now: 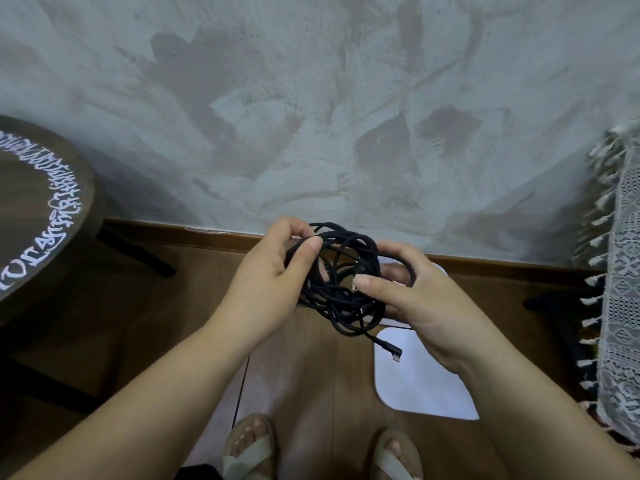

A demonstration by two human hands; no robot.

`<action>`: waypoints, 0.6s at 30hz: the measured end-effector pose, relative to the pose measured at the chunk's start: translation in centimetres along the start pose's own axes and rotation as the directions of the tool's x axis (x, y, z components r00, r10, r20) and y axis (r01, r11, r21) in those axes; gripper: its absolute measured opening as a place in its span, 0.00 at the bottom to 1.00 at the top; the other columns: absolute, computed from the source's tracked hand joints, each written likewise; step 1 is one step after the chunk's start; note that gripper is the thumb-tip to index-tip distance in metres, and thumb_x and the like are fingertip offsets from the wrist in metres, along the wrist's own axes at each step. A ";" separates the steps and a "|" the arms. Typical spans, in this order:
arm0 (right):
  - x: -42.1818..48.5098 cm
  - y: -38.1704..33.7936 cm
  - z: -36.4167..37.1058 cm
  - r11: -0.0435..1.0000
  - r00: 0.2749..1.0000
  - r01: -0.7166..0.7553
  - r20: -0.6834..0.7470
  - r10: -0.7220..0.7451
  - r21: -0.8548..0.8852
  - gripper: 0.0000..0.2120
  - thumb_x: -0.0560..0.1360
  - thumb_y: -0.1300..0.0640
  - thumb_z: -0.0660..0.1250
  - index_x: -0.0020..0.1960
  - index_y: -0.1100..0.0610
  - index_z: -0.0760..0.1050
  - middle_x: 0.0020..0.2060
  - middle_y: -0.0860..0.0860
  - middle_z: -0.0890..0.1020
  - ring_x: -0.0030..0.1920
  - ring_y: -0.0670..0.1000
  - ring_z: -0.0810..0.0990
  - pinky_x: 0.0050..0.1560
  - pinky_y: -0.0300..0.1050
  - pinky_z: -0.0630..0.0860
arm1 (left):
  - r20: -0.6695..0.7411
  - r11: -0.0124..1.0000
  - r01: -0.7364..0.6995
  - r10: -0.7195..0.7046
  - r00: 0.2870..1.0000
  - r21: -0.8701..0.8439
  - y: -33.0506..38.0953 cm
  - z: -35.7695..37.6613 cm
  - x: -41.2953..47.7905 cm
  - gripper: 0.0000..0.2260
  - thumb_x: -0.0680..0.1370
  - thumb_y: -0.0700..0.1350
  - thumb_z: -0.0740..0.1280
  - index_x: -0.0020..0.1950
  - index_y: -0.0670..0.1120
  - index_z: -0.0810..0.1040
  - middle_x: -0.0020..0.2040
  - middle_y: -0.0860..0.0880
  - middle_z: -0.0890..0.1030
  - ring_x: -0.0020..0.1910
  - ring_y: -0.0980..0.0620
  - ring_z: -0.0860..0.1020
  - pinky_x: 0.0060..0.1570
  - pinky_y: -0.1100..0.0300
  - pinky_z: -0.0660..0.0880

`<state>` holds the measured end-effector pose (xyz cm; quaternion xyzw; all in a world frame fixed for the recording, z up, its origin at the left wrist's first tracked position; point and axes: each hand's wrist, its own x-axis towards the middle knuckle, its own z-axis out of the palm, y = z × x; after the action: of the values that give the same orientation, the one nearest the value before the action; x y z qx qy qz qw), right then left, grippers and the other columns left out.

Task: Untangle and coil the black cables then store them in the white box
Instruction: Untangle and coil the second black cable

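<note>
**Item 1: black cables** [339,282]. 1 loose tangle of thin, matte black cord with many crossing loops. It is held in the air in front of the person, above the floor and between both hands. 1 end hangs from the bottom of the tangle and finishes in an angled black plug [393,351], which shows against the white box. 1 thin dark strand [242,386] drops straight down towards the floor beside the left forearm.

**Item 2: left hand** [273,268]. It grips the upper left of the tangle, thumb on top and fingers curled through the loops.

**Item 3: right hand** [415,292]. It grips the right side of the tangle, fingers wrapped round several strands and thumb pressed across the front. The 2 hands are close, parted only by the tangle.

**Item 4: white box** [419,379]. Square with rounded corners, it lies on the wooden floor [301,375] below the right hand, which partly hides it.

**Surroundings.**
- Grey mottled wall [311,98] with a brown skirting board [173,230].
- Round dark table [45,202] with white lettering, at left.
- Lace cloth [620,271] with tassels, at right.
- 2 feet in pale sandals [247,448] at the bottom edge.
</note>
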<state>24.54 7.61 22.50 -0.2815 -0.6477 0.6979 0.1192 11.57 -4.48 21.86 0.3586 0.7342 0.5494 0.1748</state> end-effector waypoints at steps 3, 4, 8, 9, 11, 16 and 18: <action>0.0 0.2 0.0 0.990 0.995 0.091 -0.020 -0.094 -0.108 0.22 0.68 0.62 0.75 0.55 0.43 0.72 0.52 0.45 0.81 0.47 0.42 0.83 0.45 0.34 0.78 | 0.057 0.992 -0.009 0.001 0.998 0.128 -0.1 0.0 -0.1 0.05 0.78 0.48 0.64 0.50 0.57 0.69 0.39 0.58 0.81 0.42 0.61 0.78 0.42 0.70 0.72; 0.0 0.2 0.1 0.981 0.992 0.117 -0.021 -0.122 -0.152 0.23 0.68 0.62 0.75 0.54 0.42 0.71 0.53 0.43 0.80 0.47 0.42 0.83 0.46 0.35 0.79 | 0.060 0.975 -0.019 0.006 0.998 0.223 -0.3 0.0 0.0 0.08 0.77 0.50 0.65 0.52 0.59 0.69 0.44 0.58 0.80 0.46 0.60 0.78 0.44 0.67 0.72; 0.1 0.4 0.2 0.937 0.982 0.168 -0.034 -0.187 -0.306 0.25 0.66 0.60 0.76 0.55 0.40 0.71 0.52 0.42 0.81 0.48 0.42 0.83 0.53 0.40 0.79 | 0.017 0.799 -0.162 0.187 0.982 0.579 -1.0 0.0 0.1 0.23 0.69 0.65 0.62 0.59 0.56 0.77 0.50 0.57 0.69 0.52 0.55 0.69 0.48 0.61 0.65; 0.1 0.5 0.3 0.928 0.978 0.183 -0.038 -0.206 -0.324 0.25 0.66 0.60 0.76 0.55 0.40 0.72 0.50 0.42 0.82 0.48 0.42 0.83 0.53 0.40 0.79 | 0.042 0.775 -0.226 0.250 0.967 0.590 -1.2 0.0 0.2 0.24 0.68 0.65 0.61 0.58 0.54 0.78 0.50 0.56 0.69 0.52 0.54 0.68 0.50 0.62 0.64; 0.0 0.5 0.5 0.921 0.965 0.224 -0.056 -0.255 -0.319 0.22 0.67 0.62 0.75 0.53 0.41 0.73 0.47 0.42 0.82 0.46 0.43 0.83 0.52 0.41 0.79 | 0.116 0.780 -0.329 0.317 0.941 0.532 -1.5 -0.1 0.4 0.22 0.69 0.61 0.61 0.55 0.49 0.79 0.53 0.53 0.73 0.53 0.54 0.70 0.52 0.66 0.64; -0.2 0.4 0.8 0.890 0.937 0.296 -0.075 -0.341 -0.346 0.22 0.69 0.65 0.73 0.49 0.38 0.74 0.43 0.39 0.81 0.39 0.43 0.83 0.45 0.34 0.79 | 0.106 0.911 -0.317 0.299 0.948 0.263 -1.6 -0.1 0.5 0.10 0.69 0.57 0.63 0.47 0.54 0.74 0.52 0.60 0.74 0.54 0.73 0.69 0.53 0.79 0.63; -0.2 0.2 1.0 0.906 0.939 0.295 -0.085 -0.334 -0.303 0.21 0.68 0.66 0.73 0.50 0.41 0.75 0.43 0.39 0.82 0.41 0.44 0.83 0.45 0.36 0.79 | 0.066 0.921 -0.319 0.313 0.948 0.225 -1.5 -0.1 0.4 0.09 0.68 0.55 0.65 0.46 0.55 0.73 0.52 0.60 0.75 0.54 0.72 0.70 0.53 0.78 0.65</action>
<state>24.25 6.65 22.35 -0.2339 -0.7690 0.5479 0.2320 10.73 -4.48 20.52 0.4980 0.7234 0.4755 0.0512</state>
